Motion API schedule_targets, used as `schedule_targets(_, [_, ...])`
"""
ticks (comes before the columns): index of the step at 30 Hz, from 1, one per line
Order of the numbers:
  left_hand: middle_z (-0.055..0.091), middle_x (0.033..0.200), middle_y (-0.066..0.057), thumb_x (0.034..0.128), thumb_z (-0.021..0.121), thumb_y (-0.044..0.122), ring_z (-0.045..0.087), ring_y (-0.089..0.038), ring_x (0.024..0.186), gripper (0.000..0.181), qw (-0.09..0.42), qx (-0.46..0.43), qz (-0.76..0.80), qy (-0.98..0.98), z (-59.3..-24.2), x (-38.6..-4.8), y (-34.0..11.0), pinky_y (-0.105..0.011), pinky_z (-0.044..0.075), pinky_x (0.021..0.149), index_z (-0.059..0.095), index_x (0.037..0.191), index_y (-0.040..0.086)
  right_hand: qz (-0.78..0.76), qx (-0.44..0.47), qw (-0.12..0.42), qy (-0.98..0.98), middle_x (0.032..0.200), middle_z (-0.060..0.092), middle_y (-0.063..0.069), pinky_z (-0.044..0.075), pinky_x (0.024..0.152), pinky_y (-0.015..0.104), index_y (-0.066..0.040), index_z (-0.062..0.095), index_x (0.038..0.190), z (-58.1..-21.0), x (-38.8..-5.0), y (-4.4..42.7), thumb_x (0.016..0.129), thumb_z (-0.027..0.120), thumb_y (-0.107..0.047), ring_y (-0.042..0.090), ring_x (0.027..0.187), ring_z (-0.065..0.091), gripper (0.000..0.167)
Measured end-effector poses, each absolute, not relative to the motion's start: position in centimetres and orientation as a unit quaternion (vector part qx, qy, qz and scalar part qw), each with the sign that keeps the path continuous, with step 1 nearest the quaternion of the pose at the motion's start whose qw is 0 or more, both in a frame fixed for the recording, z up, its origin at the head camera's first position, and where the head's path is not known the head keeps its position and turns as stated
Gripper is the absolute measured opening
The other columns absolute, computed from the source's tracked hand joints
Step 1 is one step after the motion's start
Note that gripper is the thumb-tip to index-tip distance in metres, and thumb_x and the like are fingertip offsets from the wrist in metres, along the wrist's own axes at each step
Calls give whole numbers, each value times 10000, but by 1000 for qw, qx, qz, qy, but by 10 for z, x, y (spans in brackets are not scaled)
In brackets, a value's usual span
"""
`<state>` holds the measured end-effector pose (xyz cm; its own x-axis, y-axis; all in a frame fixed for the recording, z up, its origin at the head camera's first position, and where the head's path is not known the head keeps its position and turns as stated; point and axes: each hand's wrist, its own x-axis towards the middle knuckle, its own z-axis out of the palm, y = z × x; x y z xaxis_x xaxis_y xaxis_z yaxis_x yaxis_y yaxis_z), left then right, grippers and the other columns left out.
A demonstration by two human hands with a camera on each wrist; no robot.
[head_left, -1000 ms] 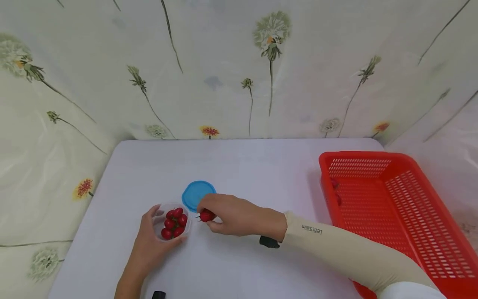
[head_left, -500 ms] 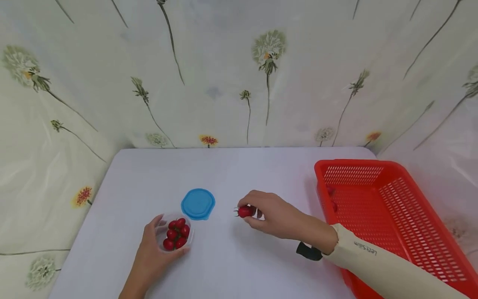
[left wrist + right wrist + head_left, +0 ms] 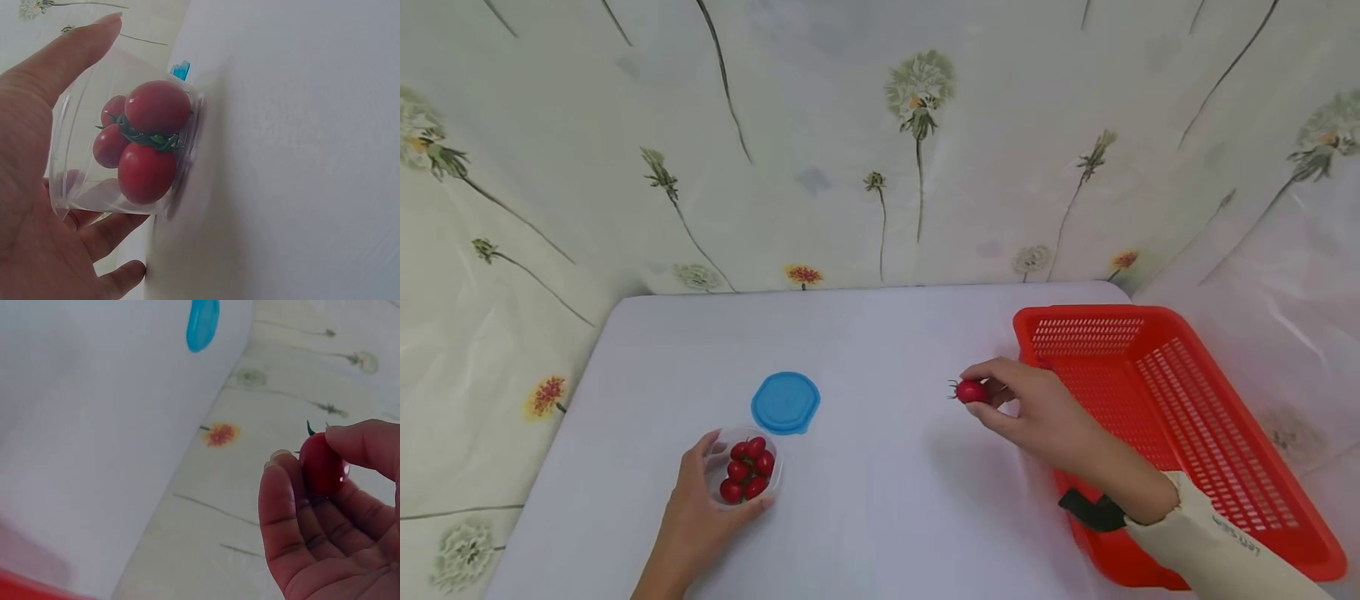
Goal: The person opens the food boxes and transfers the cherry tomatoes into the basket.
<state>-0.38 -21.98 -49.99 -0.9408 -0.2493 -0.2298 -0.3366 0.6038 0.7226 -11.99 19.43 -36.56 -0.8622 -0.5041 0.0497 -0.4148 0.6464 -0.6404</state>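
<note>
My left hand (image 3: 706, 508) grips a clear plastic container (image 3: 715, 481) on the table, thumb on one side and fingers round the other. Inside it lie several red cherry tomatoes (image 3: 738, 471) with green stems, seen through the wall in the left wrist view. One more cherry tomato (image 3: 972, 392) is pinched between the thumb and fingertips of my right hand (image 3: 1048, 417). That hand hovers at the left rim of a red plastic basket (image 3: 1225, 392); the tomato's green calyx points left. The right wrist view shows the pinched tomato (image 3: 324, 465) close up.
A blue lid (image 3: 786, 403) lies flat on the white table (image 3: 880, 500), just beyond the container. The basket takes up the table's right side, its near-left part hidden behind my right arm. A flower-patterned sheet (image 3: 820, 150) hangs behind and beside the table.
My right hand has carried the cherry tomato rightward, from beside the container to the basket's left rim. My left hand keeps its grip on the container. The head view has shifted slightly.
</note>
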Motion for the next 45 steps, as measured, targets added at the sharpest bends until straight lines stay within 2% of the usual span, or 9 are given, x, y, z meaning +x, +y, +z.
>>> schedule_targets(4, [420, 1541, -169, 675, 954, 557, 413, -423, 1421, 1284, 52, -168, 410, 895, -500, -4, -219, -632, 532, 969, 196, 1632, 162, -328, -218, 66, 917, 1125, 705, -37, 622, 767, 280, -165, 663, 1262, -363, -117, 210, 904, 840, -145, 147, 959, 694, 400])
schedule_targets(11, [409, 1546, -181, 677, 965, 521, 399, -442, 1427, 1297, 56, -176, 406, 895, -500, 0, -218, -636, 520, 977, 177, 1638, 154, -321, -167, 60, 930, 1155, 717, 24, 639, 742, 325, -146, 646, 1305, -361, -109, 239, 913, 830, -143, 238, 1019, 700, 433])
schedule_targets(20, [403, 1559, -163, 676, 963, 529, 383, -429, 1441, 1311, 49, -170, 409, 895, -494, -6, -219, -631, 531, 964, 159, 1653, 187, -303, -138, 15, 943, 1157, 721, 47, 636, 806, 419, -145, 646, 1269, -369, -103, 267, 904, 832, -114, 271, 1000, 712, 410])
schedule_targets(21, [404, 1556, -165, 678, 962, 527, 384, -429, 1440, 1308, 48, -169, 408, 896, -494, -6, -220, -631, 529, 967, 160, 1652, 183, -298, -137, 11, 945, 1152, 725, 43, 639, 796, 390, -145, 650, 1263, -370, -102, 269, 899, 835, -107, 264, 993, 713, 411])
schedule_targets(25, [401, 1553, -172, 692, 959, 512, 381, -433, 1439, 1297, 49, -166, 409, 896, -496, -4, -219, -633, 521, 977, 158, 1651, 165, -284, -133, 4, 950, 1133, 732, 63, 645, 750, 402, -133, 667, 1259, -374, -103, 278, 884, 854, -136, 287, 976, 706, 419])
schedule_targets(30, [396, 1563, -164, 677, 957, 540, 377, -434, 1442, 1320, 49, -173, 409, 895, -498, 0, -217, -626, 521, 977, 151, 1657, 177, -289, -101, 20, 952, 1147, 725, 128, 647, 713, 434, -98, 650, 1311, -385, -110, 293, 908, 839, -190, 344, 983, 694, 455])
schedule_targets(36, [399, 1564, -163, 678, 956, 547, 384, -435, 1440, 1324, 46, -172, 404, 897, -498, 1, -218, -620, 522, 972, 146, 1660, 183, -291, -62, 22, 954, 1217, 691, 198, 640, 748, 513, -66, 626, 1346, -402, -120, 307, 921, 824, -201, 415, 1017, 683, 488])
schedule_targets(45, [388, 1573, -161, 676, 957, 544, 374, -437, 1444, 1331, 48, -174, 410, 894, -500, 1, -217, -620, 524, 972, 137, 1663, 192, -277, -62, 62, 957, 1209, 672, 229, 644, 734, 482, -22, 617, 1334, -433, -139, 327, 940, 798, -167, 404, 981, 672, 458])
